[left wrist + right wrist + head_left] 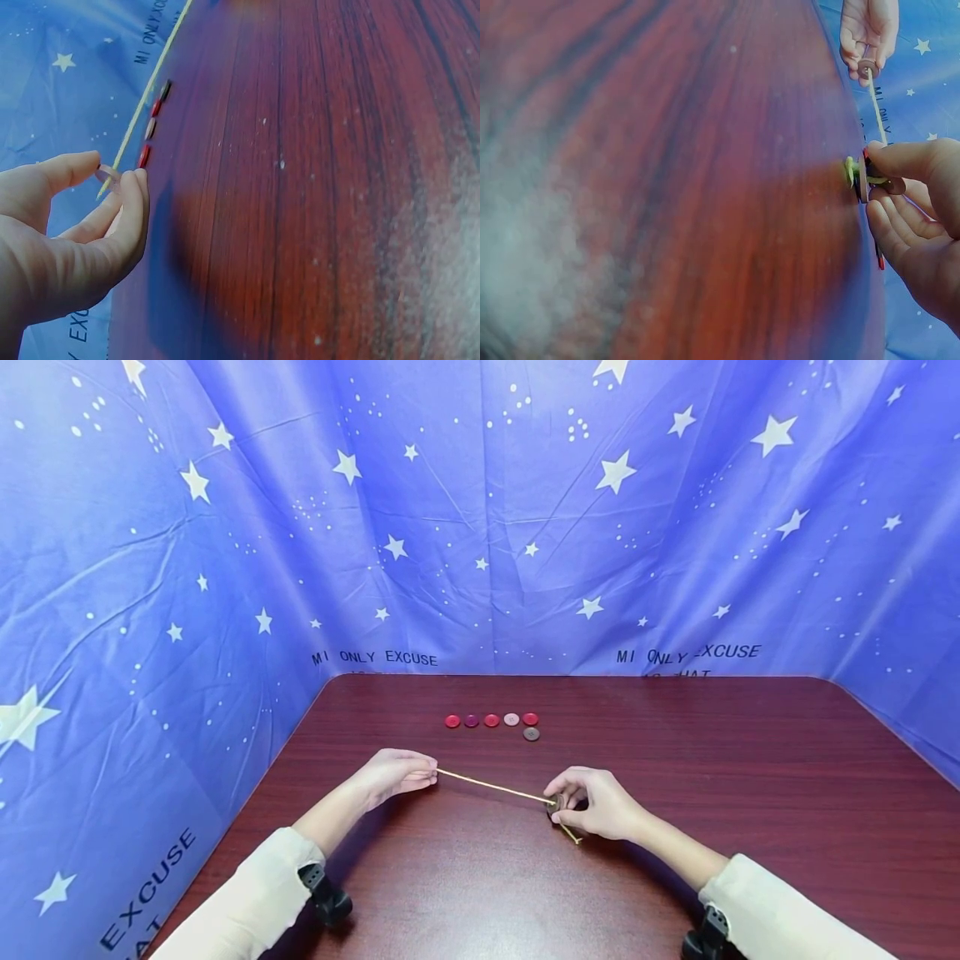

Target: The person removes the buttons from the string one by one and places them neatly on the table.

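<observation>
Lower right of centre, right hand (603,806) pinched brown button (864,190) between thumb and fingertips; yellow cord (491,786) ran leftward to left hand (396,774), fingers clamped on another button (862,67).

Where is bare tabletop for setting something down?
Bare table lies right of the right hand, and between left sleeve and right sleeve. Crowded: between right hand and left hand, spanned by the cord, and around the loose buttons beyond.

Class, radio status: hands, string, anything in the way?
Left hand pinching button; right hand gripping brown button. String straight between them. Six loose buttons beyond, nothing blocking.
</observation>
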`<state>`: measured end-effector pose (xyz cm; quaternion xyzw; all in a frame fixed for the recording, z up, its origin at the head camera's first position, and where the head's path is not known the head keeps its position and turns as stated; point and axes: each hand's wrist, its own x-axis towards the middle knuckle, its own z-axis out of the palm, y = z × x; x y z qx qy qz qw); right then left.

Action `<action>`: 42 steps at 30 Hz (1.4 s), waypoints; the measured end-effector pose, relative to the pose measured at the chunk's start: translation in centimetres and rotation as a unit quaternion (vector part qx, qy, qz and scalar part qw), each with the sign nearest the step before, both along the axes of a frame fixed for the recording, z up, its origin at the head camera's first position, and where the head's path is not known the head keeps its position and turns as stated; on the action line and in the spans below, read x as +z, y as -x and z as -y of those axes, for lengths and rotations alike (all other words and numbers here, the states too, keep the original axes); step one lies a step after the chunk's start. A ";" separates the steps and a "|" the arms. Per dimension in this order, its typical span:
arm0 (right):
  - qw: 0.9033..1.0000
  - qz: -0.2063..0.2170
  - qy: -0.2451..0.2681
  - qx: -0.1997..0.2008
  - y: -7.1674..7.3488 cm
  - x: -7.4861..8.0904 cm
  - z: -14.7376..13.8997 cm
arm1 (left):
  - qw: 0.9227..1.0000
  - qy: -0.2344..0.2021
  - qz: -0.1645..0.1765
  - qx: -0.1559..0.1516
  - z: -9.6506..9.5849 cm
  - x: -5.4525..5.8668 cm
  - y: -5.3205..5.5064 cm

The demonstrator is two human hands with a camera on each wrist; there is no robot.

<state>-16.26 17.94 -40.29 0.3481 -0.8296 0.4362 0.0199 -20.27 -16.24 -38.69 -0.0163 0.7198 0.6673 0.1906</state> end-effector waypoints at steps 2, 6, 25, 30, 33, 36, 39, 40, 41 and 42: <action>1.000 0.000 -0.002 -0.002 0.0 0.0 0.0 | 1.000 0.001 0.000 0.004 0.1 0.0 0.0; 1.000 0.002 -0.005 -0.004 0.0 0.0 0.0 | 1.000 0.006 0.002 0.006 0.2 -0.1 0.1; 1.000 0.002 0.006 0.004 0.1 0.0 0.3 | 1.000 -0.003 0.006 0.011 1.7 0.2 1.5; 1.000 -0.001 0.004 0.003 0.0 0.1 0.2 | 1.000 -0.013 -0.004 0.014 1.4 -0.2 1.9; 1.000 0.000 0.002 0.000 -0.1 0.1 0.1 | 1.000 -0.020 -0.008 0.022 0.9 -0.3 2.2; 1.000 0.005 0.000 -0.004 -0.1 0.1 0.1 | 0.999 -0.035 -0.010 0.026 0.2 -0.3 2.8; 1.000 0.006 -0.001 -0.005 0.0 0.0 0.0 | 0.998 -0.048 -0.008 0.028 -0.9 -0.4 3.5; 1.000 0.004 -0.001 -0.004 0.0 0.0 0.0 | 0.998 -0.052 -0.007 0.029 -1.3 -0.4 3.8; 1.000 0.002 -0.001 -0.004 0.0 -0.1 0.0 | 0.998 -0.053 -0.005 0.030 -1.7 -0.4 4.1; 1.000 0.000 0.000 -0.004 0.0 -0.1 -0.1 | 0.998 -0.056 -0.005 0.032 -2.2 -0.4 4.5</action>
